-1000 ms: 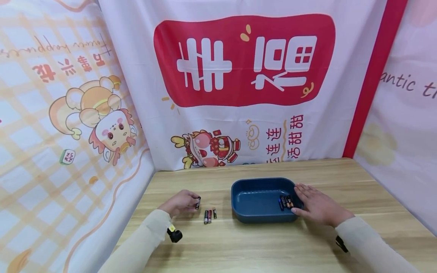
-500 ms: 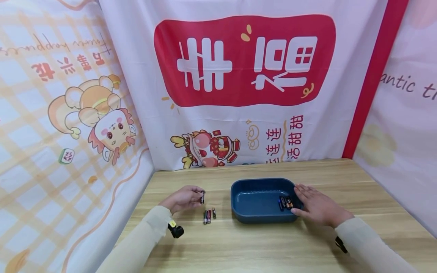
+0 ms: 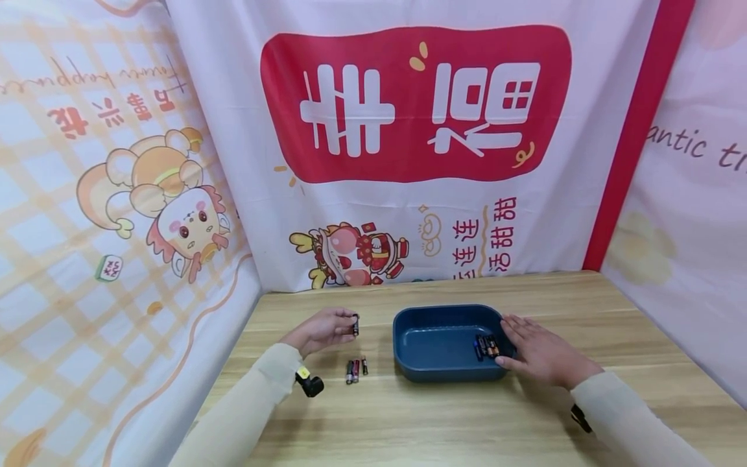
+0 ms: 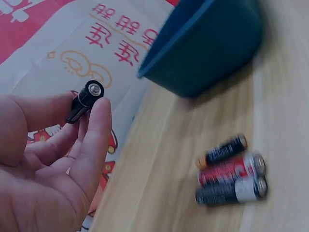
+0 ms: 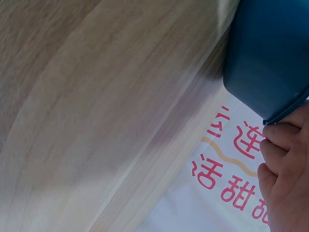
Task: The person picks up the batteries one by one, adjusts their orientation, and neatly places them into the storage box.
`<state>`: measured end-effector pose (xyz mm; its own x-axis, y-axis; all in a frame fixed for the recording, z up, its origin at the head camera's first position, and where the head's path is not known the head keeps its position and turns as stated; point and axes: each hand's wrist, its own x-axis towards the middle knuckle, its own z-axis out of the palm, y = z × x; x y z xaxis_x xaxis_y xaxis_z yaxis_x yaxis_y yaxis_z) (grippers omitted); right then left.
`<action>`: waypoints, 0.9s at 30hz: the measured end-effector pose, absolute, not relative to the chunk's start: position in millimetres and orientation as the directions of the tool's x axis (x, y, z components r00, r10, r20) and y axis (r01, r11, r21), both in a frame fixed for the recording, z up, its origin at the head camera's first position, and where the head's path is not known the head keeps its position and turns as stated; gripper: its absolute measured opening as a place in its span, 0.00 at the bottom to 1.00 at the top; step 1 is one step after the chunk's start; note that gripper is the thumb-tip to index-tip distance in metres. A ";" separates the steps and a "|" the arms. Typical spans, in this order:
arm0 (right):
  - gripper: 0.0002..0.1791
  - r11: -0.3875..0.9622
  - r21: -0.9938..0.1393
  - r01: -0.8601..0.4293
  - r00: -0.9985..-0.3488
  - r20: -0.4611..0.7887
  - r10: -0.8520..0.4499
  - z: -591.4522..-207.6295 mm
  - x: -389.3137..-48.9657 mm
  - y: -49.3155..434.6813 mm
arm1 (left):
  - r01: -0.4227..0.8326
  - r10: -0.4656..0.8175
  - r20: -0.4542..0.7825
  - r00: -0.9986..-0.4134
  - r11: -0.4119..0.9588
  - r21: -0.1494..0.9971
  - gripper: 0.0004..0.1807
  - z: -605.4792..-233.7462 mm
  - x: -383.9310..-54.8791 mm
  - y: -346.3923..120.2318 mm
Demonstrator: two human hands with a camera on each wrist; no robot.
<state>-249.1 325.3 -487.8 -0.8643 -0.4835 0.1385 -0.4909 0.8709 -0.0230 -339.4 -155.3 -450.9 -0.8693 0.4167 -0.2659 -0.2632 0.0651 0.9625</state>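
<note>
My left hand [image 3: 324, 332] holds a black battery [image 4: 86, 101] between thumb and fingertips, above the table left of a dark blue rectangular box [image 3: 446, 373]. In the left wrist view, the battery's metal end faces the camera. Three batteries lie side by side on the table below that hand: a black-and-grey one [image 4: 231, 191], a red one [image 4: 231, 169] and a smaller black one with an orange end [image 4: 223, 152]. My right hand [image 3: 543, 353] rests against the box's right end, fingers extended along the rim and thumb near the front corner. Several batteries [image 3: 487, 346] lie inside, at the right.
The light wooden table [image 3: 420, 428] ends at a printed cloth [image 3: 420, 233] hung behind it. More printed cloth walls [image 3: 134, 311] close off the left and right sides. The box's walls rise between its inside and the loose batteries.
My left hand has lifted the black battery and moved it right, towards the box. My right hand stays at the box's end, and the three loose batteries lie where they were.
</note>
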 end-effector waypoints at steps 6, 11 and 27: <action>0.49 0.871 -0.023 -0.491 -0.864 0.142 -0.484 -489.8 -249.7 326.0 | -0.297 0.385 -0.243 -0.890 -0.087 0.951 0.11 -448.0 -346.6 -143.1; 0.50 0.870 -0.015 -0.493 -0.863 0.138 -0.486 -490.2 -250.5 326.8 | -0.314 0.385 -0.250 -0.889 -0.113 0.943 0.12 -450.5 -349.4 -134.9; 0.50 0.873 -0.012 -0.487 -0.866 0.138 -0.481 -488.2 -247.1 323.7 | -0.324 0.409 -0.270 -0.872 -0.068 0.943 0.18 -449.7 -350.2 -116.9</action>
